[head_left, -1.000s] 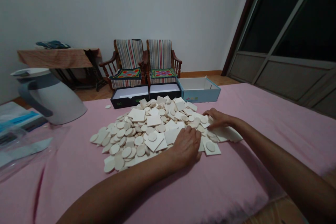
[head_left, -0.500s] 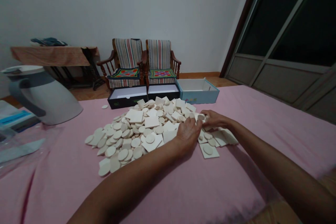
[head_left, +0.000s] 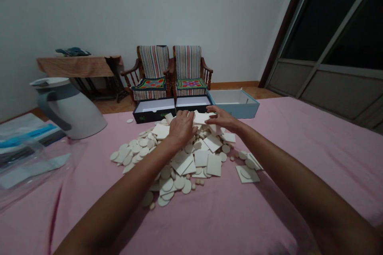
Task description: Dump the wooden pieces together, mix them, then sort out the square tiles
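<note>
A heap of pale discs (head_left: 143, 143) and square tiles (head_left: 214, 165) lies on the pink cloth (head_left: 227, 215). My left hand (head_left: 181, 126) rests over the top of the heap, fingers bent down onto the pieces and not gripping any that I can see. At the heap's upper right is my right hand (head_left: 223, 119), its thumb and fingers apart beside a pale square tile (head_left: 201, 118). Pieces under both palms are hidden. A few small pale pieces (head_left: 198, 182) lie at the front edge of the heap.
Behind the heap stand two black open boxes (head_left: 154, 116) and a light blue open box (head_left: 235, 110). A grey-white jug (head_left: 79, 111) and clear plastic wrapping (head_left: 36, 167) are on the left. A small separate group has a square tile (head_left: 241, 176) at right.
Both hands have moved left and up from the heap's right end onto its top. Tiles and discs on the right side have shifted toward the heap. The view has turned slightly left.
</note>
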